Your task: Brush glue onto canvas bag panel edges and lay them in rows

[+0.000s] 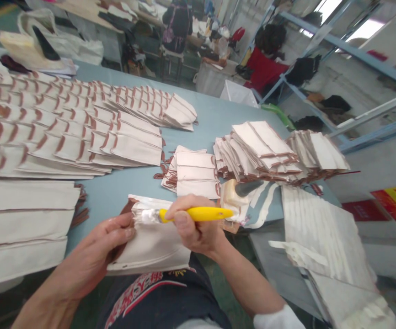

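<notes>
My right hand [193,226] is closed around a yellow-handled brush [198,214] whose glue-caked bristles rest on the top edge of a white fabric piece [152,246]. My left hand [107,242] grips the left side of that same piece, thumb on top, holding it at the near edge of the blue table [205,116]. A brown trim shows at the piece's upper left corner.
Rows of white pieces with brown stripes [64,128] cover the table's left. Small stacks [193,176] and bigger piles [259,151] lie ahead. A glue pot with a dark-handled brush [239,194] sits to the right. Plain white panels [19,228] lie left, more white pieces [324,237] lie right. A seated person [177,23] works far off.
</notes>
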